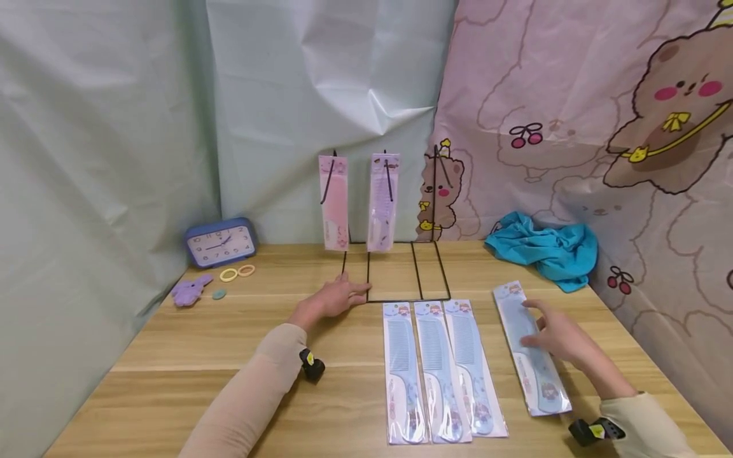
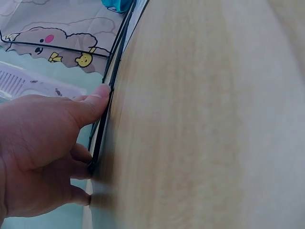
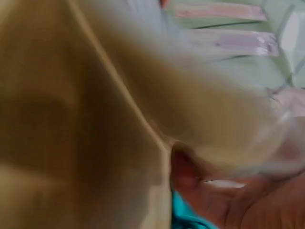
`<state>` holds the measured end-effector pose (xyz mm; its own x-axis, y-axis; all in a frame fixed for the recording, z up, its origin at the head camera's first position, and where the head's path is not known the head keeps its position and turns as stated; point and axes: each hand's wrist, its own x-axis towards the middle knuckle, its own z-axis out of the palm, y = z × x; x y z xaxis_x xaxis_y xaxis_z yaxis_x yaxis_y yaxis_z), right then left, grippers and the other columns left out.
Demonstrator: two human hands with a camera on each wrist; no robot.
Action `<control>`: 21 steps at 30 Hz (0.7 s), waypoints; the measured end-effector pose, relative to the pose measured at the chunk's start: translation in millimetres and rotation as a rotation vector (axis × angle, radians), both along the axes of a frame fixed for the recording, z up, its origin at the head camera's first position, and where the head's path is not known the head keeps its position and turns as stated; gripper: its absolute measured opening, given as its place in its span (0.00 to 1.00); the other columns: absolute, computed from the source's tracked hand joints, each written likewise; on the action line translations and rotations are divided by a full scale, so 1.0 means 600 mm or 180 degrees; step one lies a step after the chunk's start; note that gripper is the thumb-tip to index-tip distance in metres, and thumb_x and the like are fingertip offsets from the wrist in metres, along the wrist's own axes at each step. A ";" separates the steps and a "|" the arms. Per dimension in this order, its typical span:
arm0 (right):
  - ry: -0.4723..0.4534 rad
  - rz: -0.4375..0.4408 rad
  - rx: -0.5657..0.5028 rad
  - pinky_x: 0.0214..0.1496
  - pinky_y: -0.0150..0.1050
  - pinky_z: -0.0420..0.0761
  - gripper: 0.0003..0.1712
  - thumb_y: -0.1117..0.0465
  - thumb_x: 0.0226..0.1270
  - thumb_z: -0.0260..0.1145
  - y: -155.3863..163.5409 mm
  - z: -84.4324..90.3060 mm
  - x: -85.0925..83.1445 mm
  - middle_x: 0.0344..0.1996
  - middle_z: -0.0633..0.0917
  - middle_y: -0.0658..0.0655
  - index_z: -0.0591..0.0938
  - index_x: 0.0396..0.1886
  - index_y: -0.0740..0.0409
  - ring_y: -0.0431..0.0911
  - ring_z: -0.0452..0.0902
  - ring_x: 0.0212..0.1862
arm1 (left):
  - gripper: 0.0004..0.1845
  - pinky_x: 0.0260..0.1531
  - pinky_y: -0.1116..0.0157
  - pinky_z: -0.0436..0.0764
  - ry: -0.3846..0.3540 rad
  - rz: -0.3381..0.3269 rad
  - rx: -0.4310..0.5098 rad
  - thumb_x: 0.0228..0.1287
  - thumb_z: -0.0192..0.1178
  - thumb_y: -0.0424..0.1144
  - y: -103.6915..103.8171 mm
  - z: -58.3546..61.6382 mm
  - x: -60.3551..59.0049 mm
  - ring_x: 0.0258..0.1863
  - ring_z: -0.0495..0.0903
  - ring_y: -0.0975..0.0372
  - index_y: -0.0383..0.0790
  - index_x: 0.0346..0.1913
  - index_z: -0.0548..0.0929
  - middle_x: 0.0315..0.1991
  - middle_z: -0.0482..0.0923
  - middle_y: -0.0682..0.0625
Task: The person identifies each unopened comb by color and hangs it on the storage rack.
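- Now the left hand (image 1: 332,300) presses relaxed fingers on the wire rack (image 1: 395,280) base; steadying it seems wise.
- Under the right hand (image 1: 558,337), spread fingers touch the packaged comb (image 1: 529,350); pinching its edge should lift cleanly.

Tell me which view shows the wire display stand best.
Head view: the whole wire stand shows, base on the table, left hand at its corner. Left wrist shows only a base wire against the thumb. Right wrist: blurred, stand not discernible.

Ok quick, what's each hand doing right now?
Left hand: fingers relaxed, resting on the wire rack base, gripping nothing.
Right hand: fingers flat on the packaged blue comb, pressing, not gripping.
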<state>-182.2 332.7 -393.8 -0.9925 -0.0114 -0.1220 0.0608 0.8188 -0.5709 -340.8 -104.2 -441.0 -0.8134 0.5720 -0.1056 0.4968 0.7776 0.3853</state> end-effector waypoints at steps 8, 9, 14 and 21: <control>0.1427 0.0444 -0.1292 0.43 0.35 0.86 0.38 0.67 0.68 0.68 -0.045 0.058 0.005 0.61 0.69 0.64 0.65 0.75 0.57 0.55 0.83 0.52 | 0.27 0.68 0.31 0.45 -0.0017 0.0022 0.0021 0.78 0.49 0.51 0.000 0.003 0.004 0.75 0.40 0.35 0.51 0.75 0.67 0.75 0.49 0.27; 0.1521 0.0586 -0.1451 0.44 0.34 0.85 0.38 0.69 0.68 0.68 -0.057 0.065 0.005 0.63 0.68 0.63 0.65 0.75 0.57 0.50 0.83 0.53 | 0.26 0.68 0.31 0.45 -0.0018 0.0024 0.0028 0.78 0.49 0.51 0.000 0.003 0.005 0.75 0.40 0.34 0.51 0.75 0.67 0.75 0.48 0.26; 0.1777 0.1179 -0.1832 0.43 0.36 0.86 0.39 0.77 0.65 0.66 -0.110 0.093 -0.009 0.70 0.64 0.63 0.66 0.74 0.60 0.37 0.81 0.55 | 0.26 0.68 0.31 0.46 -0.0031 0.0015 0.0057 0.78 0.50 0.51 -0.002 0.004 0.004 0.75 0.41 0.34 0.51 0.75 0.68 0.74 0.46 0.23; 0.1761 0.1299 -0.1786 0.41 0.37 0.87 0.38 0.77 0.66 0.66 -0.153 0.107 -0.050 0.69 0.67 0.63 0.67 0.74 0.58 0.65 0.76 0.60 | 0.26 0.67 0.31 0.48 -0.0042 -0.0021 0.0072 0.78 0.50 0.50 0.000 0.006 0.004 0.75 0.42 0.33 0.51 0.74 0.69 0.74 0.46 0.23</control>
